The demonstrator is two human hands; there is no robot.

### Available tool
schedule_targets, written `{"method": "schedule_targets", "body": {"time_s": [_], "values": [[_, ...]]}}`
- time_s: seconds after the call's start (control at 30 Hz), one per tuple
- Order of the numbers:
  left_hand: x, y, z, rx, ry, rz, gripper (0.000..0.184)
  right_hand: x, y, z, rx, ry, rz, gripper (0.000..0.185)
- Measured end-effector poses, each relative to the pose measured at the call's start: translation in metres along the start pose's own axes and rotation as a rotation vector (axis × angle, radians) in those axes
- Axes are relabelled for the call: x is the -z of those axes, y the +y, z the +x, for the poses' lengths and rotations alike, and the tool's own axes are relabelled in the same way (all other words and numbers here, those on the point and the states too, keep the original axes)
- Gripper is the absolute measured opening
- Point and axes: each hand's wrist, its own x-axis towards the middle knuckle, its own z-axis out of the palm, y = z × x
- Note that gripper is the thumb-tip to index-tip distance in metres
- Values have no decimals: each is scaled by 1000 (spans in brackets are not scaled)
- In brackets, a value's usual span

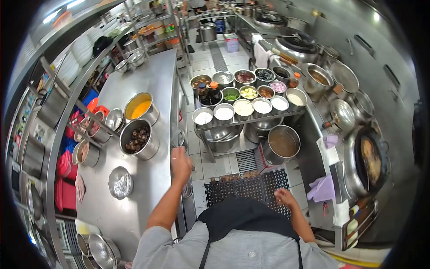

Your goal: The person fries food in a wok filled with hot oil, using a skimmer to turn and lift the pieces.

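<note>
My left hand [181, 165] is over the edge of the steel worktable [154, 188], its fingers loosely curled with no object showing in them. Beside it on the table stands a deep steel pot [150, 148] of dark brown pieces, perhaps mushrooms. Behind that is a pot of orange-yellow liquid [141, 107]. A small steel bowl [120, 182] with shiny, pale contents sits nearer me. My right hand [285, 198] hangs above the black perforated floor mat [251, 188], fingers curled in and nothing visible in them. The nearest vessel ahead of it is a large pot of brownish liquid [282, 142].
A low steel stand [251, 120] ahead carries several ingredient tins and dark sauce bottles [209, 93]. To the right, a wok with oil [366, 157] and a perforated skimmer [342, 112] rest along the range. Shelving [74, 112] overhangs the worktable's left side. A tiled aisle [201, 67] runs ahead.
</note>
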Motion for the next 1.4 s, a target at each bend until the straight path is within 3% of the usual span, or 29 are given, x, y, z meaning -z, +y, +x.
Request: {"method": "schedule_targets", "body": {"time_s": [0.07,0.13,0.2,0.3,0.33,0.43,0.47,0.53,0.57,0.6,0.63,0.67,0.73,0.83,0.93,1.0,1.03,1.07,1.1,1.2,1.3,1.33,1.4], "values": [[-47,36,-5,-97,-97,-381,47,-26,-63,-21,45,32,-4,45],[-101,78,-5,-126,-382,-774,51,-50,-113,-32,168,-14,54,55],[-65,159,7,104,-885,-1170,58,-80,-168,-53,356,-9,67,65],[-47,236,8,55,-1262,-1498,65,-93,-177,-32,781,78,-222,72],[-48,253,6,83,-1375,-1602,65,-99,-188,-42,813,131,-302,72],[-32,279,7,165,-1583,-1713,69,-93,-188,-55,652,-70,92,67],[-20,282,11,124,-1670,-1710,64,-83,-187,-60,636,-96,62,62],[-33,291,6,45,-1710,-1616,50,-75,-186,-71,646,-46,38,47],[-52,299,-12,-99,-1445,-1649,34,-72,-179,-70,663,95,-19,44],[-75,306,-22,-174,-1350,-1560,31,-71,-167,-63,680,230,-78,42],[-89,311,-27,-242,-1247,-1468,30,-63,-137,-31,708,232,-7,36],[-90,314,-29,-223,-1318,-1321,33,-67,-143,-41,617,191,181,33],[-103,318,-40,-328,-1186,-1269,43,-68,-140,-43,548,148,407,26],[-172,314,-66,-173,-1239,-1468,36,-59,-143,-48,540,97,538,25],[-240,323,-97,55,-1337,-1767,55,-48,-149,-64,484,84,577,27],[-210,346,-78,136,-1364,-1865,65,-39,-146,-67,432,77,591,28],[-150,363,-59,48,-1423,-1481,47,-35,-138,-64,467,104,551,30],[-81,365,-49,-34,-1447,-1094,53,-31,-129,-59,502,133,514,32],[-108,360,-63,-154,-1348,-1245,61,-23,-117,-52,524,144,409,40],[-101,370,-60,-205,-1416,-1085,58,-16,-111,-58,506,165,404,45],[-121,370,-60,-315,-1427,-1160,61,-10,-101,-47,547,231,396,47],[-102,374,-50,-246,-1516,-1079,63,-10,-102,-45,550,255,405,45],[-108,373,-45,-322,-1466,-1066,62,-10,-105,-41,579,289,376,44]]}}
